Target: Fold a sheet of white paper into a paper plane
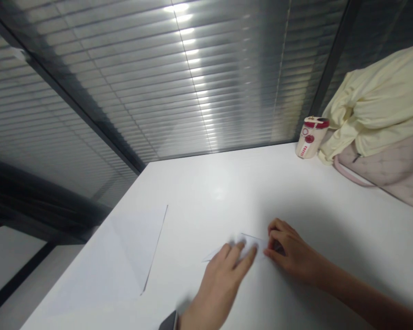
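A small folded piece of white paper (236,247) lies on the white table (206,192), partly under both hands. My right hand (290,250) comes in from the lower right, its fingertips pinching the paper's right end. My left hand (220,284) is blurred by motion, with its spread fingers over the paper's near edge. A dark watch band (169,321) shows at my left wrist. To the left lies a larger white paper sheet (134,243), with a crease and one dark edge, and neither hand touches it.
A red-lidded cream cup (311,136) stands at the far right of the table, against a pale yellow cloth (374,103) on a quilted pink bag (385,167). Glass panels with internal blinds (179,78) run along the table's far and left edges.
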Demonstrator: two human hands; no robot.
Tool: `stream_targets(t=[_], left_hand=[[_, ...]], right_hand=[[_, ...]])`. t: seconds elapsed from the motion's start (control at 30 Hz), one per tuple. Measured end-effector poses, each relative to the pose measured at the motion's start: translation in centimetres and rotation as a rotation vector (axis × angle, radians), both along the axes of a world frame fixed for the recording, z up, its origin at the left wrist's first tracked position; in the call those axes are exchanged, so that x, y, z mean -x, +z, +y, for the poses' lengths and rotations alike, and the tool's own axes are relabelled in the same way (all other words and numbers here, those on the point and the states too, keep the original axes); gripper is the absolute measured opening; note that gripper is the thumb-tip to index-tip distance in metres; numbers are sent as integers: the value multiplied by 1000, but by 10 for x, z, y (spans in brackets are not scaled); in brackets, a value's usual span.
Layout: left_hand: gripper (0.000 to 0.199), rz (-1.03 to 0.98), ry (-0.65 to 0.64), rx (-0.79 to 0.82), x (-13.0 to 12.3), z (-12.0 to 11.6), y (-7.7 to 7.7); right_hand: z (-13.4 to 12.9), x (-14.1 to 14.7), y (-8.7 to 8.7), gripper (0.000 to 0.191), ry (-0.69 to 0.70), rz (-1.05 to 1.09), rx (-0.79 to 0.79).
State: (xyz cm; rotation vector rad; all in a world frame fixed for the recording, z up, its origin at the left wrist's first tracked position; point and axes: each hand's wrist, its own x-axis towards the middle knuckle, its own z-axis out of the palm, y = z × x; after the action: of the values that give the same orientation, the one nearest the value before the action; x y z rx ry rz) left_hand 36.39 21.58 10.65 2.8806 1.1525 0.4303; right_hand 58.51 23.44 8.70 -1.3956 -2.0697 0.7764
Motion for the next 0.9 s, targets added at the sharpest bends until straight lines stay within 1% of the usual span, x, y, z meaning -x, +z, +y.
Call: stream_targets(t=[0.07,0.13,0.2,0.3,0.37,0.5,0.67,0.73,0.9], left_hand=[[34,66,-147,-34,0,1,4],[35,65,-206,-28,-1,4,7],[36,-12,-225,25,-2,6,9],[41,-139,-234,105,-4,8,11],[45,-176,-247,127,-4,9,11],[51,-140,-242,161,0,10,6],[62,-90,-221,179,4,11,-1],[62,-85,-213,192,4,12,-1],[58,-75,-213,218,5,13,-2]], right_hand=[[0,1,-1,11,0,2,-18],[0,1,-2,11,-16,3,-25],[-1,1,-2,12,-56,-1,-23],[-2,-3,-1,12,-108,-2,-25],[-2,-7,1,11,-123,10,-26],[1,-14,2,11,-125,39,-12],[4,-15,-2,14,-95,11,-16],[3,-14,-4,13,-91,-3,-28],[0,-14,-3,12,-135,-37,-53]])
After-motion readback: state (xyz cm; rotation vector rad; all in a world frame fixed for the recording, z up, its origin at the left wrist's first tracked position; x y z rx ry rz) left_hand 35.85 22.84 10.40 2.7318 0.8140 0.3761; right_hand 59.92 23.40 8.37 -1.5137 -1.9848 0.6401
